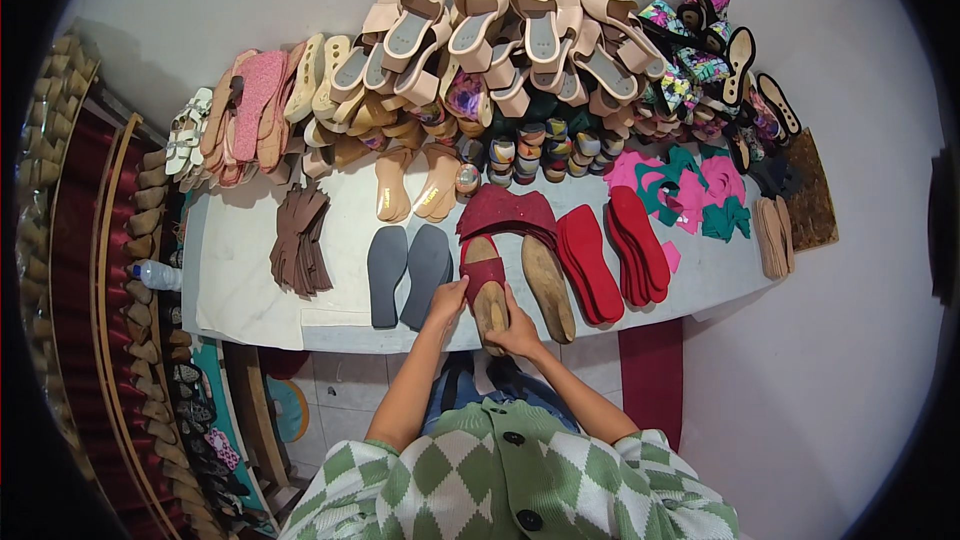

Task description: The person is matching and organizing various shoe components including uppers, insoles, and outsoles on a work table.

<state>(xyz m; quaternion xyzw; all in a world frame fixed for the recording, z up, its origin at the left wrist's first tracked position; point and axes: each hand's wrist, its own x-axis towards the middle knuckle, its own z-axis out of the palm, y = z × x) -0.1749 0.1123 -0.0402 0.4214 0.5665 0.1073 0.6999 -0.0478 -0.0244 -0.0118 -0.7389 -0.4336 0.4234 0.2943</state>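
Between both hands is a wooden shoe last with a dark red strap across its front. My left hand grips the last's left side by the strap, while my right hand wraps the right side near the heel. To the right a second, bare shoe last lies on the table. Just beyond the hands sits a stack of dark red uppers. Two piles of red insoles lie to the right, and a pair of grey soles is left of my left hand.
Heeled beige sandals are heaped at the back of the white table. Brown cut pieces, beige insoles and pink and green scraps lie around. At left, racks hold several lasts near a plastic bottle.
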